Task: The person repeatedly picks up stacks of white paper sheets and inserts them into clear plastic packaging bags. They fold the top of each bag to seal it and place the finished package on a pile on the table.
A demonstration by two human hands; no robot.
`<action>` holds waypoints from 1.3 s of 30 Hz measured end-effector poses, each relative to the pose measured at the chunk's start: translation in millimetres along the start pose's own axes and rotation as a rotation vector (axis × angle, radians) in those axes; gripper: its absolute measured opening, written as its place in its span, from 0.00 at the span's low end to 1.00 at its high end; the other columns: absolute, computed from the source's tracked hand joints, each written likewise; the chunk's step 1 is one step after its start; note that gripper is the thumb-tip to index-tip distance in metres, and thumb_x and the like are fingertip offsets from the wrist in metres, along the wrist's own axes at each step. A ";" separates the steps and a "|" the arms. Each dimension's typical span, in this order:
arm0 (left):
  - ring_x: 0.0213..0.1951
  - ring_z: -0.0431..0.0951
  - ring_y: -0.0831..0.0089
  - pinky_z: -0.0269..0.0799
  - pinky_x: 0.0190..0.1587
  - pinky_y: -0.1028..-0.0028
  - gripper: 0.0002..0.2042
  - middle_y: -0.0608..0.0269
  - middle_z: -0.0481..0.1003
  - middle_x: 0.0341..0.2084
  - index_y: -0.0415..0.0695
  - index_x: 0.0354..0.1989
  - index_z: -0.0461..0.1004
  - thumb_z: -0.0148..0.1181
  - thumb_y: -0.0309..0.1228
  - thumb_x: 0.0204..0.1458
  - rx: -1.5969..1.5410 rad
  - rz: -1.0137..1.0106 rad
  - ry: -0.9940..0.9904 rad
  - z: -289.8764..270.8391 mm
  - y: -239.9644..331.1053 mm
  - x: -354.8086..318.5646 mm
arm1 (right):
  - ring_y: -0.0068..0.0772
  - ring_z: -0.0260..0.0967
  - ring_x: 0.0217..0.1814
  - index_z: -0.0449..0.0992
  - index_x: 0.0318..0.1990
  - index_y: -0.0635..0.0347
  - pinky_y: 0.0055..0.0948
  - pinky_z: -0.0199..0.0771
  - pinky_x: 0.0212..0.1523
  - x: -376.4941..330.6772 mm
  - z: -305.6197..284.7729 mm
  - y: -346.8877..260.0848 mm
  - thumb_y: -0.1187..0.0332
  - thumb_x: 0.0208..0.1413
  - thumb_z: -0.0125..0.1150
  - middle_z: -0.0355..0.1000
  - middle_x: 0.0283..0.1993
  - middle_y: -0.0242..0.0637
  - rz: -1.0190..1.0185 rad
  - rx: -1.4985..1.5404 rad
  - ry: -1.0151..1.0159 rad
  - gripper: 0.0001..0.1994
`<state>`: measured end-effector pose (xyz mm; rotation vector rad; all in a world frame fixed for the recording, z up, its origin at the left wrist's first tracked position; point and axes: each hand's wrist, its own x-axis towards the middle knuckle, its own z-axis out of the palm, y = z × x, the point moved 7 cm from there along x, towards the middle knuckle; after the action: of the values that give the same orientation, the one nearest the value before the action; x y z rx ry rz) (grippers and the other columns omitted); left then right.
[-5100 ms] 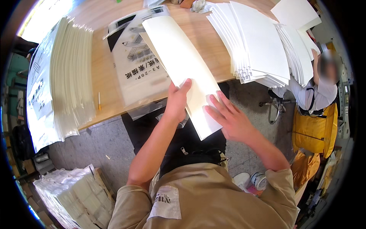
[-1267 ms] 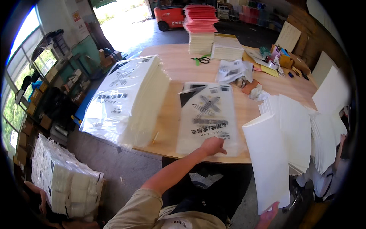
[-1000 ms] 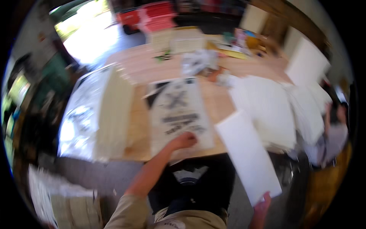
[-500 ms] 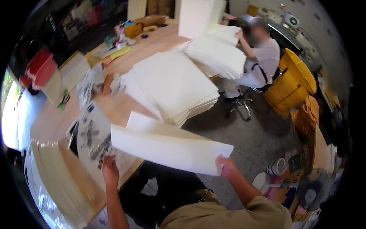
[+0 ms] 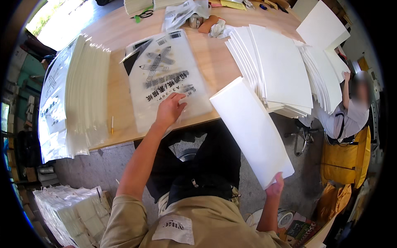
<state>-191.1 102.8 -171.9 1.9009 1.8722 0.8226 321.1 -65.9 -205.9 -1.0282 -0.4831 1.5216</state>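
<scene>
My right hand [image 5: 274, 187] grips the near end of a slightly curved sheaf of white paper [image 5: 253, 130], which slants away with its far end at the table edge. Thumb and fingers apart, my left hand [image 5: 170, 109] is over the lower part of a stack of clear plastic bags [image 5: 149, 118] printed with crossed pencils and dark lettering. Its fingertips seem to touch the top bag. Beyond the sheaf, large white sheets [image 5: 283, 68] lie in fanned piles at the table's right side.
A tall row of plastic-wrapped packs [image 5: 76, 99] stands at the table's left, near a thin stick [image 5: 112, 125]. Scissors [image 5: 142, 15] lie at the back. A seated co-worker [image 5: 351, 111] handles white sheets at the right, above a yellow sack [image 5: 349, 159]. A wrapped bundle [image 5: 72, 215] is on the floor.
My view has turned left. The sheaf in my right hand has swung from crosswise to pointing away from me. My left hand has moved in over the printed bags.
</scene>
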 end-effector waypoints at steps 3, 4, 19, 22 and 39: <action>0.31 0.80 0.59 0.76 0.34 0.66 0.13 0.61 0.79 0.35 0.47 0.46 0.73 0.64 0.27 0.51 -0.045 0.026 0.032 9.2 -11.3 1.9 | 0.47 0.58 0.71 0.54 0.71 0.60 0.49 0.58 0.70 0.4 -7.3 12.8 0.56 0.58 0.62 0.60 0.70 0.42 0.053 -0.008 -0.065 0.37; 0.29 0.80 0.61 0.76 0.33 0.67 0.10 0.61 0.79 0.33 0.46 0.42 0.75 0.64 0.25 0.51 -0.107 -0.010 0.060 8.0 -2.5 2.5 | 0.47 0.58 0.71 0.54 0.71 0.60 0.49 0.58 0.70 0.1 -13.8 19.8 0.56 0.57 0.62 0.60 0.70 0.42 0.065 -0.016 -0.055 0.38; 0.47 0.76 0.56 0.76 0.46 0.62 0.24 0.61 0.71 0.49 0.48 0.49 0.70 0.70 0.30 0.41 -0.010 0.076 0.071 39.5 19.9 -4.8 | 0.47 0.63 0.67 0.58 0.68 0.64 0.47 0.62 0.67 2.3 -21.8 42.5 0.60 0.54 0.67 0.64 0.66 0.44 0.090 -0.085 -0.010 0.37; 0.49 0.75 0.55 0.75 0.47 0.62 0.24 0.59 0.71 0.51 0.47 0.51 0.69 0.68 0.31 0.43 -0.015 0.075 0.063 39.1 20.0 -3.8 | 0.48 0.61 0.69 0.55 0.69 0.65 0.49 0.61 0.68 5.6 -24.4 51.3 0.60 0.57 0.63 0.62 0.68 0.45 0.079 -0.147 -0.009 0.36; 0.39 0.77 0.62 0.76 0.44 0.68 0.27 0.54 0.72 0.56 0.45 0.59 0.71 0.51 0.12 0.48 -0.232 0.129 -0.269 -20.4 39.4 8.9 | 0.41 0.65 0.65 0.65 0.63 0.67 0.42 0.62 0.66 18.0 -56.7 43.4 0.74 0.58 0.60 0.68 0.62 0.42 -0.089 -0.343 0.054 0.25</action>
<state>-173.2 105.8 -130.5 1.8935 1.4446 0.7434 343.4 -72.9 -275.7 -1.2897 -0.7595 1.3548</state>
